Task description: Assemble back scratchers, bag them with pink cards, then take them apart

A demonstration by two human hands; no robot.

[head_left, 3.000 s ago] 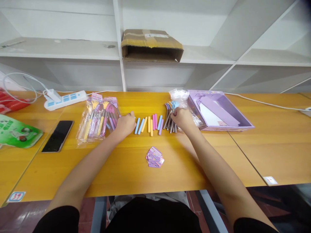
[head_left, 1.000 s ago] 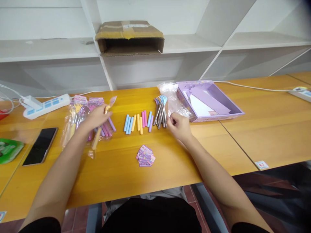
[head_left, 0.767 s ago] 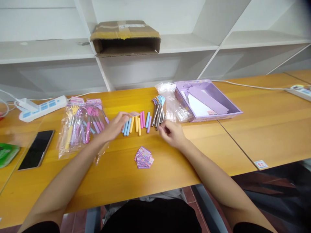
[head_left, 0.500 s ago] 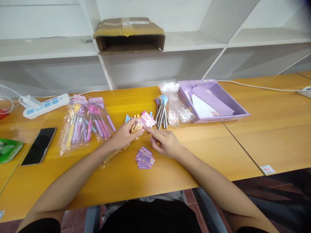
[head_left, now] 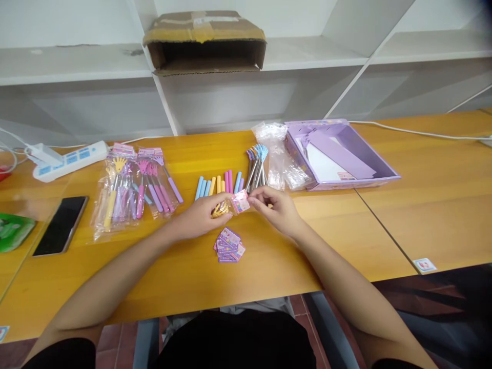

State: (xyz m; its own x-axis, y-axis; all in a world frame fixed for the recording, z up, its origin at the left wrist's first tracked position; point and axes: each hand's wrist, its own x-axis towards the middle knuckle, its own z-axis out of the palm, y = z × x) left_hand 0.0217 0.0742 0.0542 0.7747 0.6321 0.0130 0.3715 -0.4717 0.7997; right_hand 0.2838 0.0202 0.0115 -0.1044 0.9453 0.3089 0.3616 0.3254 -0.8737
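A yellow hand-shaped back scratcher (head_left: 220,209) in a clear bag is gripped by my left hand (head_left: 202,215), its thumb and fingers wrapped round the head. At the bag's top sits a pink card (head_left: 241,201). My right hand (head_left: 277,207) pinches the card's right edge between thumb and fingertips. Just below lies a fanned pile of purple-and-pink cards (head_left: 229,246). Behind my hands are several coloured handle sleeves (head_left: 218,184) in blue, yellow, pink and purple. A bundle of metal back scratcher rods (head_left: 257,168) with purple and blue heads lies to their right.
Bagged back scratchers (head_left: 132,192) lie at left, near a phone (head_left: 60,225), a power strip (head_left: 75,161) and a green packet (head_left: 15,232). Clear plastic bags (head_left: 274,159) rest against a purple box (head_left: 346,154). A cardboard box (head_left: 207,33) sits on the shelf above.
My right hand has gone from a pointing finger by the bag to pinching the pink card's edge. The bagged back scratcher and card have shifted slightly right and turned.
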